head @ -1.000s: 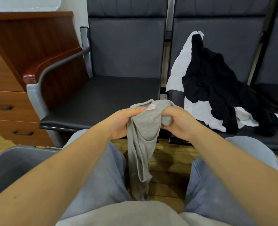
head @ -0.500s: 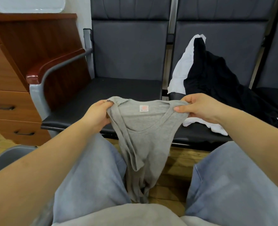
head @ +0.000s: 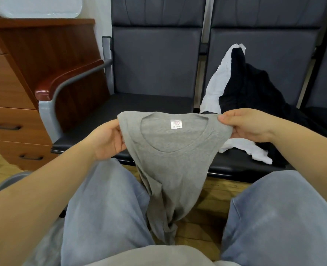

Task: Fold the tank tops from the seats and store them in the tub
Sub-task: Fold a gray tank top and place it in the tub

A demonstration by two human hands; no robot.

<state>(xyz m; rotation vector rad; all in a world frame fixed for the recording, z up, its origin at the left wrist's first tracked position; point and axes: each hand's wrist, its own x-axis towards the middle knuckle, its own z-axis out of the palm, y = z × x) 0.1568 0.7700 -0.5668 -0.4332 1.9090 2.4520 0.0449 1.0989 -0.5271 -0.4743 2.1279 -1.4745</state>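
Observation:
A grey tank top (head: pixel 170 162) hangs between my knees, its neckline with a small white label facing up. My left hand (head: pixel 109 140) pinches its left shoulder strap and my right hand (head: pixel 245 124) pinches the right one, holding the top spread out in the air. A black tank top (head: pixel 254 93) and a white one (head: pixel 216 87) lie crumpled together on the right seat (head: pixel 235 166). A sliver of the grey tub (head: pixel 11 181) shows at the lower left, mostly hidden by my left arm.
The left seat (head: pixel 139 104) in front of me is dark and padded, with a wood-capped armrest (head: pixel 66 79). A wooden drawer cabinet (head: pixel 11 104) stands at the left. Wooden floor shows between my legs.
My hands moved apart and rose, spreading the bunched grey tank top open by its shoulders. The view tilted up a little.

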